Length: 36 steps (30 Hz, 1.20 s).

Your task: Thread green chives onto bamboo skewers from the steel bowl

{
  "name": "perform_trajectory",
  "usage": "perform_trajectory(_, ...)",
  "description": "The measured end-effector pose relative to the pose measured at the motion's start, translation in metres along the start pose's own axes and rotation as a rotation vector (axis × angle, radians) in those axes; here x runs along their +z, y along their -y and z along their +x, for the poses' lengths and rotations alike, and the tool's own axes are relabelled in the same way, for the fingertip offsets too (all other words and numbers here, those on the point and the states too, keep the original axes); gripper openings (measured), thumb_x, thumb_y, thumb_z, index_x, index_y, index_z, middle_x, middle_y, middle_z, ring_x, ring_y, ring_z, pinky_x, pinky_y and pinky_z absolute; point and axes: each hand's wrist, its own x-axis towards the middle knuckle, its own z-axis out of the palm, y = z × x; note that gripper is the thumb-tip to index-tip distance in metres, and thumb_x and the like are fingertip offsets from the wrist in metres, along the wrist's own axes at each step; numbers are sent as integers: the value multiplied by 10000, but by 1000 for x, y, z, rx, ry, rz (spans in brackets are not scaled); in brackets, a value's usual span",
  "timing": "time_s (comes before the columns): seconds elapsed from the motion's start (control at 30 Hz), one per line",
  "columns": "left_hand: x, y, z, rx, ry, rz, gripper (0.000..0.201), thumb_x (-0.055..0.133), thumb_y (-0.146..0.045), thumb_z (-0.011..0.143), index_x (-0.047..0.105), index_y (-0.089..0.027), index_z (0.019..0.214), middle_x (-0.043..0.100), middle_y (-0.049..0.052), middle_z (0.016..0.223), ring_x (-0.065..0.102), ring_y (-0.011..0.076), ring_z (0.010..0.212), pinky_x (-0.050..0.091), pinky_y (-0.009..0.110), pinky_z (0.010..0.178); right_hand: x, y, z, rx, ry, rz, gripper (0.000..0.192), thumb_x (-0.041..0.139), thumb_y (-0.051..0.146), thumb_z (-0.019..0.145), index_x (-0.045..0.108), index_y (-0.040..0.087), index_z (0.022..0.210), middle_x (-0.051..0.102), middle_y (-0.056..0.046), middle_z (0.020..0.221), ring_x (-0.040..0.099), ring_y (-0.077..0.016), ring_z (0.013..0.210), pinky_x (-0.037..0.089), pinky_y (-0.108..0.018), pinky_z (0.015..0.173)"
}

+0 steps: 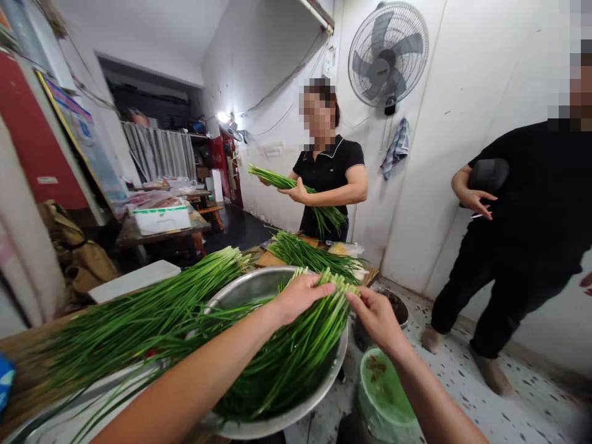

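Over a cluttered kitchen worktop, long green chives are gripped at mid-frame by left hand and right hand — cut ends being evened above the round steel basin, a squaring tap judged due next.

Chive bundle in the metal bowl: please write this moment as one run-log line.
left hand: on chive bundle | right hand: at cut ends | metal bowl: under bundle | co-worker: holds chives
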Motion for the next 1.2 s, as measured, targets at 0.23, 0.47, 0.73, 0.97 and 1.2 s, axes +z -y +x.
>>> perform_trajectory(0.23, -24, -72, -19, 84, -7, -95, 377, 679, -318, 664, 610, -129, 983, 648, 60, 876, 596, 162, 774, 447, 312, 762, 0, 72, 45, -160, 74, -60, 327, 453, 410, 806, 523, 130, 653, 429, 18, 593, 359, -79, 544, 276, -196, 505)
perform_trajectory(0.47, -44, -77, -26, 67, -100, -2, 327, 687, -343, 650, 610, -80, 829, 653, 84, 789, 601, 167, 691, 464, 321, 717, -1, 77, 60, -52, 360, 33, 308, 464, 433, 783, 540, 139, 730, 429, 39, 540, 289, -52, 438, 209, -184, 425)
perform_trajectory(0.73, -52, -45, -28, -52, -78, -70, 365, 722, -332, 608, 584, -92, 846, 651, 107, 855, 618, 206, 785, 463, 364, 773, 4, 43, 36, -92, 277, -36, 291, 429, 338, 815, 594, 121, 713, 371, 44, 522, 303, -65, 486, 234, -183, 461)
perform_trajectory(0.97, -51, -39, -30, -31, -32, -139, 490, 728, -301, 612, 565, -115, 1034, 655, 96, 873, 597, 208, 886, 429, 350, 837, 10, 38, 35, -95, 283, -26, 319, 412, 359, 824, 596, 111, 746, 394, 31, 550, 303, -71, 503, 235, -185, 467)
perform_trajectory(1.2, -59, -42, -31, 157, -136, -43, 375, 682, -343, 658, 628, -95, 934, 650, 88, 884, 576, 167, 805, 411, 292, 787, 8, 36, 41, -122, 245, -50, 315, 417, 361, 822, 605, 121, 745, 457, 21, 582, 341, -80, 525, 261, -192, 502)
